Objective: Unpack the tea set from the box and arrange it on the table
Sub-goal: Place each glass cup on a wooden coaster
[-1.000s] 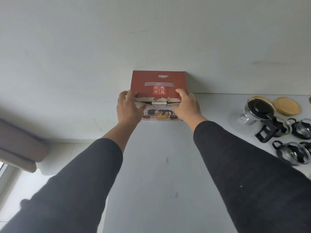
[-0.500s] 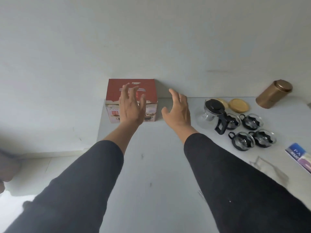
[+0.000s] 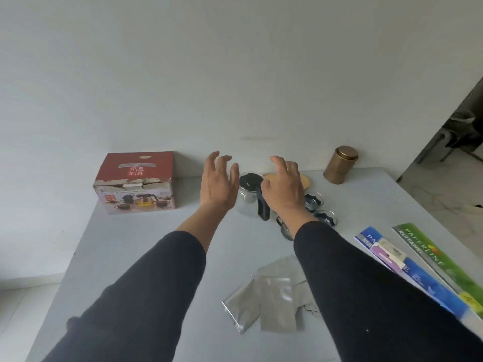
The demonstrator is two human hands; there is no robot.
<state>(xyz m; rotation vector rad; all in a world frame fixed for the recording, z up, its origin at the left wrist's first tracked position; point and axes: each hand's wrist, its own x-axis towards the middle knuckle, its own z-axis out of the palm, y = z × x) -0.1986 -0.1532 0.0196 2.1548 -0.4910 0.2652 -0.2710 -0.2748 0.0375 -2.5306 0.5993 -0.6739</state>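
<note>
The red tea-set box point(image 3: 134, 182) stands shut at the table's far left corner, against the wall. To its right is a glass teapot point(image 3: 249, 197) with a black lid and handle. My left hand point(image 3: 218, 184) hovers open just left of the teapot, holding nothing. My right hand point(image 3: 283, 188) hovers open over the teapot's right side and partly hides the wooden coasters point(image 3: 305, 182) behind it. Small glass cups point(image 3: 315, 201) with black handles sit right of the teapot, partly hidden by my right forearm.
A bronze tin point(image 3: 339, 164) stands at the back right by the wall. Clear plastic bags point(image 3: 271, 300) lie on the near part of the grey table point(image 3: 146, 244). Blue and green paper packs point(image 3: 428, 265) lie along the right edge. A doorway opens at far right.
Both hands let go of the box and moved right, from the box to either side of the teapot. The view swung right with them, so the box now sits at the left.
</note>
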